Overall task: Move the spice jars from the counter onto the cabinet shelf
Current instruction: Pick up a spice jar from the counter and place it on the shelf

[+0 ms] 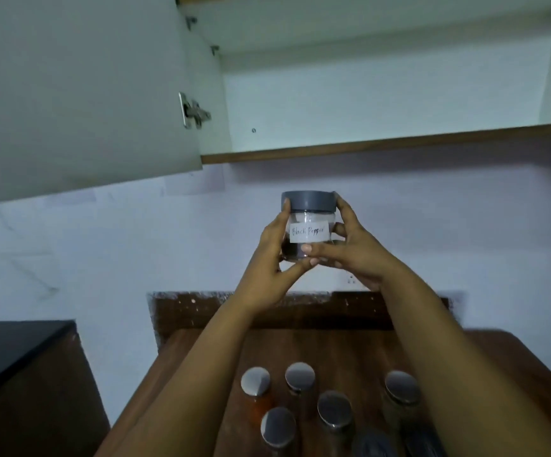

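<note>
Biggest worry first: open cabinet [382, 94] up top, door [79, 90] swung out to the left with its hinge [194, 110] sticking out, and a wooden shelf lip [389, 141] running along the front edge. Lifting straight up from here probably clips that lip with the jar's lid, so a tilt or a knock out of the fingers looks like the main risk. Shelf floor hidden from this low angle, so no telling what's already up there or how much room there is.

Next down: wooden counter [208, 357] near the bottom, with five silver-lidded jars [300, 377] clustered on it and what look like two darker lids at the near edge, too blurry to call. A drop lands right among those, so could topple a few.

Now the small stuff. Black pepper jar [308, 225], grey lid, clear body, handwritten label, dark contents low down, held upright in mid-air between counter and cabinet, well below the shelf lip. Left hand [267, 262] curled round its left side, thumb tucked underneath. Right hand [356, 249] wrapped round the right side, one finger up on the lid edge, thumb across the front below the label. Fingertip grip only, no palm support, so slippery plastic could slide.
</note>
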### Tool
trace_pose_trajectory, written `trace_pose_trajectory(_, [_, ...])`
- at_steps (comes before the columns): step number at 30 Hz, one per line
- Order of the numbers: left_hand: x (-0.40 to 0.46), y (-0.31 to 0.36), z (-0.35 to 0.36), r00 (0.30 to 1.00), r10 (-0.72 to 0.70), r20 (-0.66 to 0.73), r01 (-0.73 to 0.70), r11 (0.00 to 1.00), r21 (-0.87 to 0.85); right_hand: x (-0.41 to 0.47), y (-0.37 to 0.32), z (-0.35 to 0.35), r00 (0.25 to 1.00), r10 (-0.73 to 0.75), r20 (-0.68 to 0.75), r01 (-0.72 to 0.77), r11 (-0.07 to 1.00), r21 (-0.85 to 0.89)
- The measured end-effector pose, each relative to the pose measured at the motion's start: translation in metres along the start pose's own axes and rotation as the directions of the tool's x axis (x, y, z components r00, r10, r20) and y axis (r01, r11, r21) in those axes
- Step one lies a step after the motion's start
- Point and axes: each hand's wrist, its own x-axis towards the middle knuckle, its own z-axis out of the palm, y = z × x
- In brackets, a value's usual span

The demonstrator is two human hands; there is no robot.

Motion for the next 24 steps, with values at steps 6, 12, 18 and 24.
trace_pose_trajectory(6, [0.064,0.021,-0.037,0.982,0.139,-0.131,-0.137,0.99,0.03,0.05,-0.062,-0.001,0.979,-0.203,-0.022,0.201,0.978,-0.06])
trace_pose_trajectory(12, [0.117,0.026,-0.069,0.965,0.204,-0.162,-0.198,0.979,0.05,0.098,-0.102,-0.003,0.953,-0.302,-0.018,0.295,0.939,-0.176])
trace_pose_trajectory(18, [0.174,0.014,-0.093,0.948,0.259,-0.184,-0.248,0.966,0.078,0.149,-0.131,-0.002,0.945,-0.327,0.002,0.315,0.909,-0.273])
trace_pose_trajectory(24, [0.201,-0.036,-0.094,0.963,0.204,-0.176,-0.192,0.978,0.084,0.193,-0.133,0.002,0.978,-0.205,0.029,0.186,0.812,-0.554])
